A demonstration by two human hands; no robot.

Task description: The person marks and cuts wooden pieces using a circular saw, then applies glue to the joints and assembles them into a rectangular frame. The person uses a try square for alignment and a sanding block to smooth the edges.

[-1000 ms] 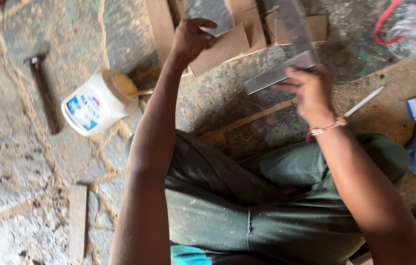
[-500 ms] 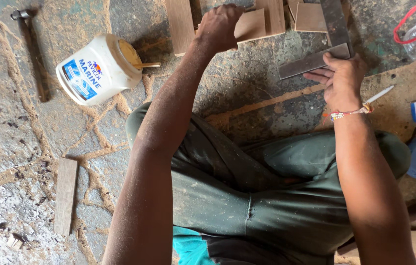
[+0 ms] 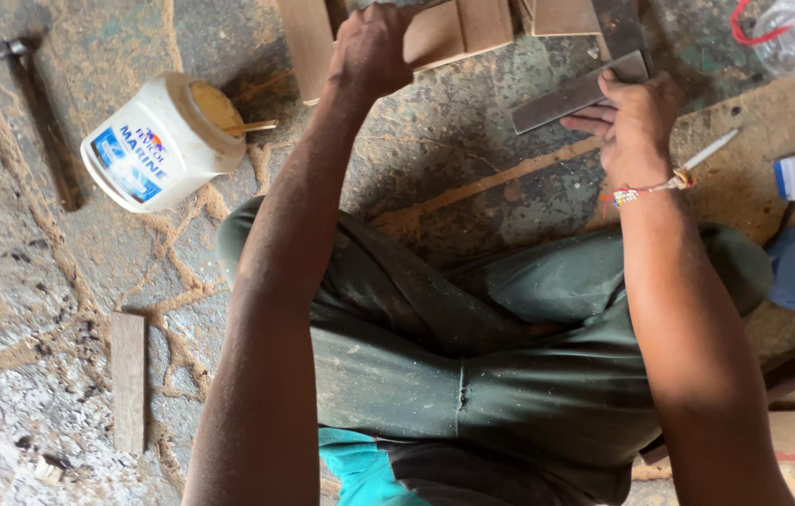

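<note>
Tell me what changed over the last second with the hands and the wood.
The left hand moved further up onto the wood pieces, and the view drifted with it. The right hand kept its grip on the metal square. The glue jar and hammer lie on the floor as before.

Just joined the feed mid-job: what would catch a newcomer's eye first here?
The white glue tub lying tipped on the stone floor at upper left, a stick in its open mouth, beside a hammer. At top, the left hand grips a wooden piece, while the right hand rests on a metal square.
</note>
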